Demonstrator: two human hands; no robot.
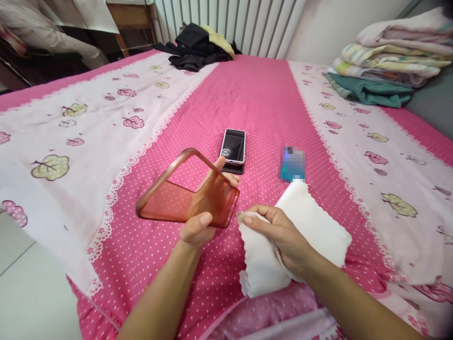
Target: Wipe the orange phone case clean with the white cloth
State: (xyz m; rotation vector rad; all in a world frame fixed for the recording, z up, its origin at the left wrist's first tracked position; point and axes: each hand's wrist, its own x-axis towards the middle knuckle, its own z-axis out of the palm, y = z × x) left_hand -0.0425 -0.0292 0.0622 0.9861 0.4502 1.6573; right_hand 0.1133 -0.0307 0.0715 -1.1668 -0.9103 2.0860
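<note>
Under both hands the pink bed (262,94) runs out of frame. Far right of the fingers, folded blankets (392,52) are cut off by the edge. Fingers of the right hand (279,233) pinch a white cloth (318,222), hiding its middle. Fingers of the left hand (200,226) grip a reddish phone case (177,205) just beside it. Beyond lies a phone (233,146), its screen mark unreadable; the blue item (292,164) beside it is blurred.

a phone (233,146) lies screen-up mid-bed on the pink dotted sheet (255,94), a blurred blue item (292,164) just right of it. far off, dark clothes (194,47) heaped by the white radiator (226,19); folded blankets (392,52) stacked far right.
</note>
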